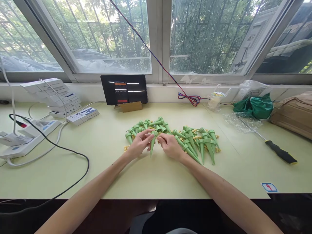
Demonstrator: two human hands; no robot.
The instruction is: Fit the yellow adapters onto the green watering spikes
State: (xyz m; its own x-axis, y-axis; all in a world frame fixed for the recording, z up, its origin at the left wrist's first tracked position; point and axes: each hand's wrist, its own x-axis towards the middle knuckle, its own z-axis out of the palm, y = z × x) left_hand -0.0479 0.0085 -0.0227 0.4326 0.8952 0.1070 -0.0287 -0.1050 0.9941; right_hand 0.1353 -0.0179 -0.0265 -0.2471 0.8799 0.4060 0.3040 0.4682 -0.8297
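Observation:
Near the middle of the table, my left hand (138, 144) is closed around a green plastic watering spike (152, 143), cap up and point down. My right hand (171, 147) is pinched just right of the spike's capped end; what lies between its fingertips is too small to make out. Behind and to the right of my hands lie many similar green spikes (192, 140) with ribbed caps, several with small yellow fittings. A few more yellow fittings (126, 148) show left of my left hand.
At the back stands a tablet (124, 89) on a cardboard prop. White boxes (56, 96), a power strip (34, 138) and cables occupy the left. On the right are a screwdriver (280, 152), a green plastic bag (254, 106) and a brown package (292, 112). Coiled wire (193, 100) lies by the window.

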